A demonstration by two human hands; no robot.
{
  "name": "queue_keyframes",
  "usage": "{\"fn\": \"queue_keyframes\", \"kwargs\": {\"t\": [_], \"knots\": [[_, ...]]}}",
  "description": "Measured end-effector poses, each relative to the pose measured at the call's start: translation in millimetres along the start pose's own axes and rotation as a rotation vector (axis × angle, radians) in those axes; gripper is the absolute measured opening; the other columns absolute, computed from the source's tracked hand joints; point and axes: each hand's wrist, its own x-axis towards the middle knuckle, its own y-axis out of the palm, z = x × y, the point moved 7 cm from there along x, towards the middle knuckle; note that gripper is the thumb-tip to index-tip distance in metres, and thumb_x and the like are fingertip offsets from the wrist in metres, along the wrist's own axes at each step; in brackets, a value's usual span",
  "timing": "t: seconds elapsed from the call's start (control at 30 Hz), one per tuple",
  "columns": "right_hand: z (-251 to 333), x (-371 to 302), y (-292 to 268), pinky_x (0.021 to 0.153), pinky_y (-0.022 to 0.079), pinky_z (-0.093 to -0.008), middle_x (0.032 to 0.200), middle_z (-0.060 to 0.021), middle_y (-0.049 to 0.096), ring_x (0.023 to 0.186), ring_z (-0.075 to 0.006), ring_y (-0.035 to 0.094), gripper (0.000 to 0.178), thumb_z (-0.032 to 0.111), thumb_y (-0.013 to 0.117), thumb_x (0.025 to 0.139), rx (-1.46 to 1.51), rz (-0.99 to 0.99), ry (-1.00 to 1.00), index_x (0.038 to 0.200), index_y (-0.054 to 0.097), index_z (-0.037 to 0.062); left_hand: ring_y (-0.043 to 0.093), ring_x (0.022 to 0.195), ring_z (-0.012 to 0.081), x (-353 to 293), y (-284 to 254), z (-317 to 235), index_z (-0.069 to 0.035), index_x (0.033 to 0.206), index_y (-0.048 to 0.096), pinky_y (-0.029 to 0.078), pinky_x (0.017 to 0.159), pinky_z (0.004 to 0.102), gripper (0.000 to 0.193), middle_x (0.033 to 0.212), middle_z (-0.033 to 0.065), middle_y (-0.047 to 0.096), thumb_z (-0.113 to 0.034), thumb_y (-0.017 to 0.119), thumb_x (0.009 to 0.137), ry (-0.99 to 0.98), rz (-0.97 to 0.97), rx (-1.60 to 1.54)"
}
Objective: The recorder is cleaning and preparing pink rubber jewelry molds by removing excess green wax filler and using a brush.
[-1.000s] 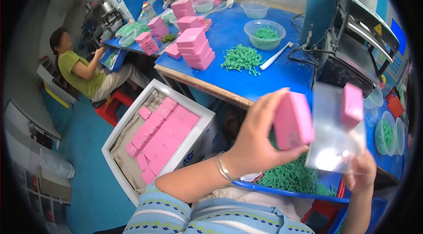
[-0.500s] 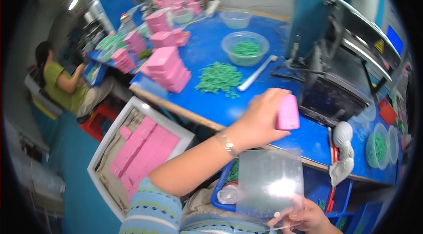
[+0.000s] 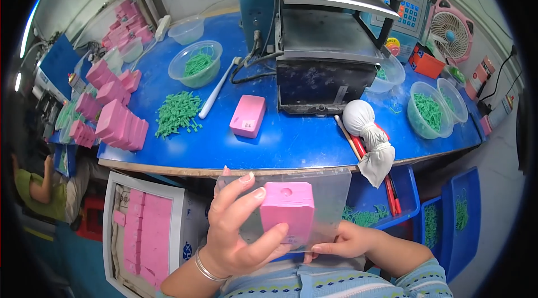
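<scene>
A pink block with a small round dent near its far end lies over a clear plastic sheet, low in front of me. My left hand grips this block from the left, thumb across its lower part and fingertips at its upper left edge. At the sheet's lower right, my right hand pinches the edge of the sheet; part of its grip is hidden. A second pink block rests on the blue tabletop, beside a white-handled tool and a pile of small green pieces.
A press machine stands at the table's back. Right of it are a white cloth bundle and a tub of green pieces. Pink blocks stack at left. A white box and blue trays sit below the edge.
The pink block that my left hand carried now lies on the table. My left hand has come back to the sheet and holds another pink block. The view has swung right.
</scene>
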Motion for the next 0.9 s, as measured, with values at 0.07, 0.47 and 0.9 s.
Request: {"fn": "queue_keyframes", "kwargs": {"t": [0.07, 0.47, 0.9], "knots": [[-2, -1, 0, 0.078, 0.047, -0.0275, 0.094, -0.0087, 0.062, 0.089, -0.0132, 0.058, 0.032, 0.014, 0.046, 0.092, -0.051, -0.025, 0.007, 0.121, 0.041, 0.0008, 0.043, 0.109, 0.0348, -2, -1, -1, -0.022, 0.096, 0.055, 0.033, 0.092, 0.0579, 0.045, 0.113, 0.0144, 0.044, -0.028, 0.077, 0.057, 0.039, -0.027, 0.009], [57, -46, 17, 0.062, 0.05, -0.0331, 0.113, -0.0287, 0.051, 0.072, -0.0266, 0.063, 0.063, 0.005, 0.043, 0.088, 0.729, 0.071, -0.056, 0.14, 0.007, 0.0077, 0.033, 0.118, 0.0377, -2, -15, 51, 0.003, 0.106, 0.047, 0.027, 0.098, 0.0464, 0.043, 0.119, 0.0224, 0.042, -0.037, 0.039, 0.091, -0.314, -0.199, 0.076], [191, -19, -60, 0.053, 0.053, -0.028, 0.108, -0.0328, 0.052, 0.059, -0.0245, 0.062, 0.056, 0.012, 0.04, 0.085, 0.555, -0.257, -0.396, 0.135, 0.019, -0.0005, 0.054, 0.093, 0.0338, 68, 47, 118, -0.001, 0.11, 0.05, 0.046, 0.082, 0.0382, 0.061, 0.118, 0.0162, 0.046, -0.027, 0.075, 0.061, -0.313, 0.391, 0.293]]}}
